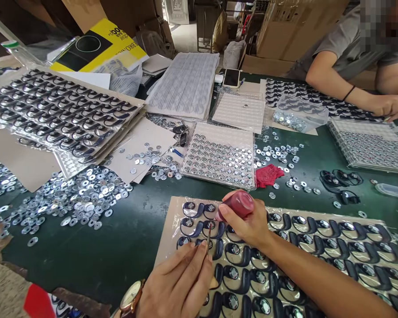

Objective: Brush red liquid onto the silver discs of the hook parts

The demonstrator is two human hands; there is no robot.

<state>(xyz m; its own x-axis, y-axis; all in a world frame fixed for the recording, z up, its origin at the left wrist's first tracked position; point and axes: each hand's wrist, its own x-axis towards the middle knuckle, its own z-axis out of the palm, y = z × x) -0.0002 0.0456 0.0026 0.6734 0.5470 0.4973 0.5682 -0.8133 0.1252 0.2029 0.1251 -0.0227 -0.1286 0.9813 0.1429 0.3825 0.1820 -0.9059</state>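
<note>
My right hand (252,223) is wrapped around a dark red squeeze bottle (238,204), tilted with its tip down over a card. My left hand (177,280), wearing a wristwatch (132,295), pinches a thin pointed tool (209,237) whose exact kind I cannot make out. Its tip meets a small round shiny piece (211,225) on the card. Below both hands lies the beige card (167,229), covered in clear film and rows of dark curved pieces (234,274) with shiny round centres. My right forearm hides part of these rows.
Loose metal washers (82,194) pile up at left. Stacked cards (119,141) stand behind them. A tray of round gems (219,154), a red cloth (268,175) and a phone (231,78) lie ahead. A co-worker's arms (338,75) rest at the far right.
</note>
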